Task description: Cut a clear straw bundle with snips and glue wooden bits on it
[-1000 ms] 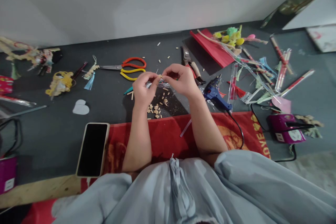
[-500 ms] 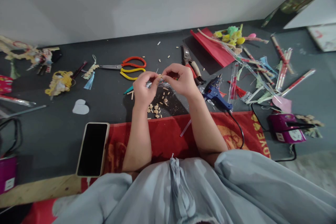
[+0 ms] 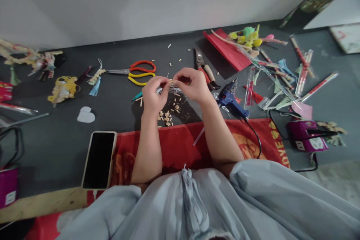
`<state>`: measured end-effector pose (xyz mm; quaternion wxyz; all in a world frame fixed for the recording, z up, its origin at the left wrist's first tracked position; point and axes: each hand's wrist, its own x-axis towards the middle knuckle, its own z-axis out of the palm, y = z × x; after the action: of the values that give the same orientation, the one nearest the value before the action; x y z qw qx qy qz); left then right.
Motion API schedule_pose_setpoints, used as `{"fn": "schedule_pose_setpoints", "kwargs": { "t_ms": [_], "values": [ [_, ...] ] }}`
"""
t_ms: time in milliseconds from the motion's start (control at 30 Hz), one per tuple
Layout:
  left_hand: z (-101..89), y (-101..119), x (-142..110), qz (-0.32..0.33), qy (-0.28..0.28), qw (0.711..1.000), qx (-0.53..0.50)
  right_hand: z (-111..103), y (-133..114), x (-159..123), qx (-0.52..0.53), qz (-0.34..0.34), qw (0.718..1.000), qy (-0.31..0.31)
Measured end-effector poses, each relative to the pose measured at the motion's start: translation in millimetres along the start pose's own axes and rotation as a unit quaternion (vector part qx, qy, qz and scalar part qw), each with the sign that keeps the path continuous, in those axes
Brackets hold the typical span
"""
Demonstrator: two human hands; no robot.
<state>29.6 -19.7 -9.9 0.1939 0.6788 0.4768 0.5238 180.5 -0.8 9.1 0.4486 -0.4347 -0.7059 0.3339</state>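
Note:
My left hand (image 3: 153,93) and my right hand (image 3: 191,85) meet fingertip to fingertip above the dark tabletop (image 3: 118,101). Both are pinched on a tiny tan piece (image 3: 170,81) held between them. Thin silvery wires (image 3: 171,90) fan out just below the fingers. A scatter of small tan cut bits (image 3: 168,114) lies under the hands. Both forearms rest on a red cloth (image 3: 180,146) at the table's near edge.
Orange and yellow scissors (image 3: 135,72) lie left of the hands, pliers (image 3: 204,68) and a blue glue gun (image 3: 232,100) to the right. A phone (image 3: 99,159) sits near left. Red paper (image 3: 225,50), straws and craft scraps (image 3: 278,75) crowd the right; a purple box (image 3: 306,138) is corded.

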Motion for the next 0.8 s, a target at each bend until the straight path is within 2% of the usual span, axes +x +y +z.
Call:
{"fn": "schedule_pose_setpoints", "kwargs": {
  "t_ms": [400, 800],
  "values": [
    [-0.1, -1.5, -0.6, 0.018, -0.005, 1.000, 0.016, -0.8, 2.0, 0.5, -0.017, 0.002, 1.000, -0.007],
    [6.2, -8.8, -1.5, -0.047, 0.049, 0.995, -0.075, 4.7, 4.2, 0.2, 0.011, 0.005, 1.000, 0.022]
  ]
}}
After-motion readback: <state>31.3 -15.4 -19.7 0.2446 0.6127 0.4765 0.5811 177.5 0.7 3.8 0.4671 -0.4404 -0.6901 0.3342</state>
